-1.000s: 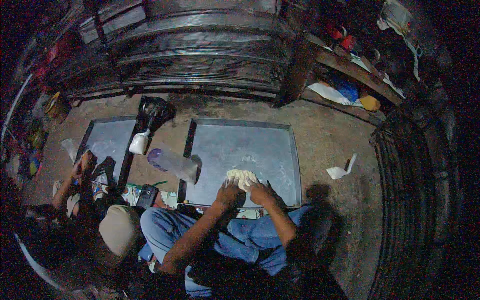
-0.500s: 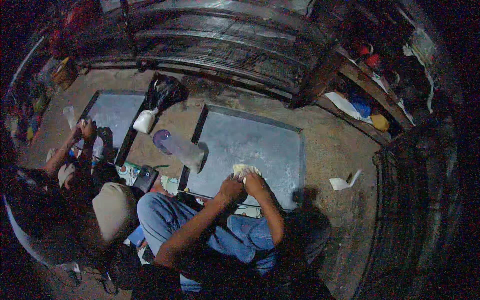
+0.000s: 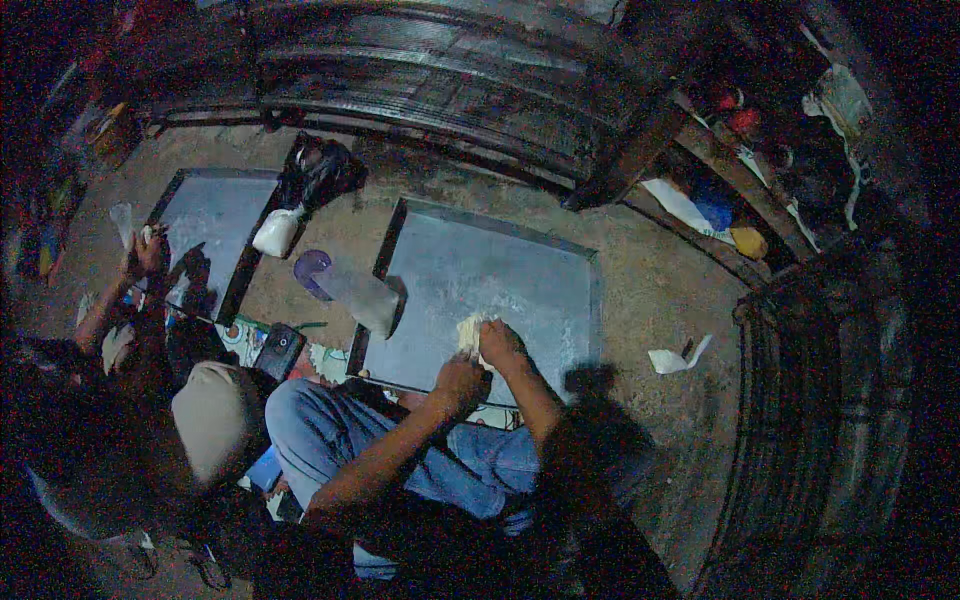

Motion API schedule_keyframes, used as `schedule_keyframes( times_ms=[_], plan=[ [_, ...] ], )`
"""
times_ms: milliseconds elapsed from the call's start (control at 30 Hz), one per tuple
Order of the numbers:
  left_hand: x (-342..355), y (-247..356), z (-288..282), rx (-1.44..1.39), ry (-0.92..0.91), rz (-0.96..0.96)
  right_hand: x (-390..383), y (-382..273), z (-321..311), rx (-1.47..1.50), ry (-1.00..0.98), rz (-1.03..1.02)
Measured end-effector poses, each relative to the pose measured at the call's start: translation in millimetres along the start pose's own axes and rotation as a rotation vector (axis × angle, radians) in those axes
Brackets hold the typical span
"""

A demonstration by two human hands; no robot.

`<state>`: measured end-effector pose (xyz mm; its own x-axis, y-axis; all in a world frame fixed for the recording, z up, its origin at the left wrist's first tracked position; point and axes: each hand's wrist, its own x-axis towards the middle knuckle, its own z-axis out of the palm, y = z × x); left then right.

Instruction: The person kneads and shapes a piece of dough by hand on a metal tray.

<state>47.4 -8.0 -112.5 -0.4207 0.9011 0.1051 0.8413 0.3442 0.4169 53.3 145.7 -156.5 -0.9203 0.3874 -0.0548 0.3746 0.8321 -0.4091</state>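
A pale cream lump that looks like dough (image 3: pixel 469 330) is held between my two hands, low over the near part of a grey board with a dark rim (image 3: pixel 485 255). My left hand (image 3: pixel 460 377) is closed at the lump's lower side. My right hand (image 3: pixel 503 343) is curled against its right side, a little farther out than the left. Some fingertips are hidden by the lump and the hands themselves. Left of the lump, a translucent container (image 3: pixel 366 300) with a purple end (image 3: pixel 313 272) lies across the board's left edge.
At left, another person's hand (image 3: pixel 148 255) works by a second grey board (image 3: pixel 218 205). Between the boards lie a white bag (image 3: pixel 277 232), a black plastic bag (image 3: pixel 322 172) and a dark phone (image 3: pixel 282 347). A white scrap (image 3: pixel 676 358) lies right of my board.
My right hand has moved up along the lump's right side, while my left stays lower. The other person's hands have shifted. The whole view has slid slightly.
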Motion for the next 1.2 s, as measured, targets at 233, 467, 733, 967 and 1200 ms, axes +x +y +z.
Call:
schedule_keyframes(
  times_ms=[233, 467, 733, 967, 1200],
  plan=[
    [-11, -17, -9, 0.054, -0.198, -0.188, 22, -38, -49, -0.102, -0.362, -0.087],
    [7, 7, 7, 0.001, -0.070, -0.038, 12, 13, 12, -0.143, -0.056, -0.189],
    [-18, -5, 9, -0.076, -0.080, -0.174, -13, -54, -3, -0.216, 0.073, -0.116],
    [-15, -9, 24, 0.139, -0.054, 0.061, 31, -11, -17, 0.095, -0.298, -0.224],
    [-27, -27, 12, 0.155, -0.237, -0.049, -5, -30, -46, 0.166, -0.308, -0.020]
  ],
)
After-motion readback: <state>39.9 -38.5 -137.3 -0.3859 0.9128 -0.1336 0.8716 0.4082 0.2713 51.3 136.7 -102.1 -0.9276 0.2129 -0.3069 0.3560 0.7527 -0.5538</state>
